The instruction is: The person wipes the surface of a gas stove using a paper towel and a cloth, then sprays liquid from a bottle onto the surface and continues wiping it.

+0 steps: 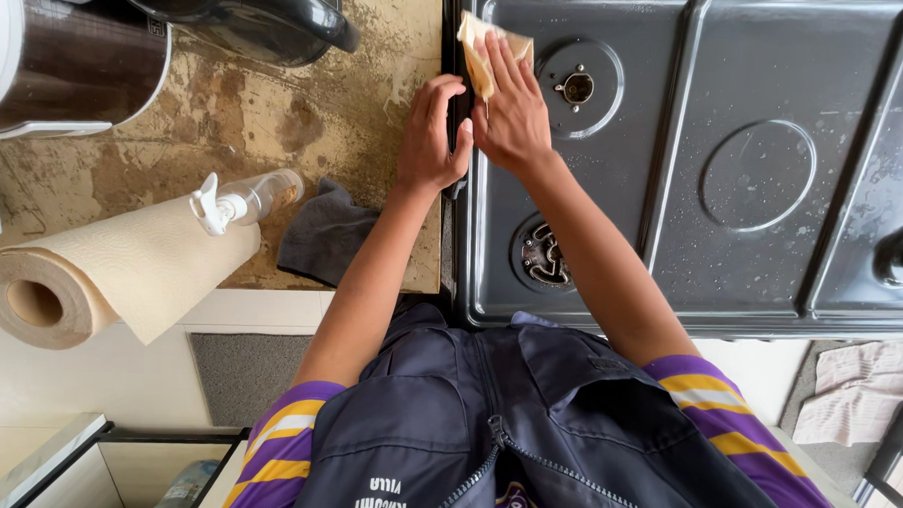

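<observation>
At the stove's [674,172] left edge, pressing a folded paper towel [476,47] flat under the right hand [512,111] with fingers extended over it, bracing the left hand [431,133], fingers curled around the rim, beside the desk [276,118].

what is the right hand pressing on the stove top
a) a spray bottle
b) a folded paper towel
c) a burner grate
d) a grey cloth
b, the right hand lies flat on a folded tan paper towel at the left edge of the black stove top, while the grey cloth and the spray bottle lie apart on the counter.
</observation>
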